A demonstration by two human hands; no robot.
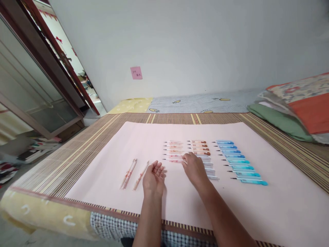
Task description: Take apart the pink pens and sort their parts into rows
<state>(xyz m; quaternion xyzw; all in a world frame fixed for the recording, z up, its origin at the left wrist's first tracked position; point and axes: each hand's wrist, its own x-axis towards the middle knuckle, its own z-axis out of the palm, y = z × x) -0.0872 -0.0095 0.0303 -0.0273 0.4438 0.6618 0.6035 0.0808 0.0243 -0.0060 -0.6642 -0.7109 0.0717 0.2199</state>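
Observation:
Palm up, my left hand rests above the pink sheet with its fingers loosely curled apart, holding nothing. My right hand pinches the right end of a pink pen, the lowest in a column of pink pens. A column of brown pens lies beyond my right hand, with grey pens below it, partly hidden by the hand. Farther right is a long column of blue pens and turquoise pens. Several pink patterned pens lie slanted left of my left hand.
A striped mat lies under the sheet. Folded cloths are piled at the back right. A pink note is stuck on the wall. A glass-panelled door stands at the left.

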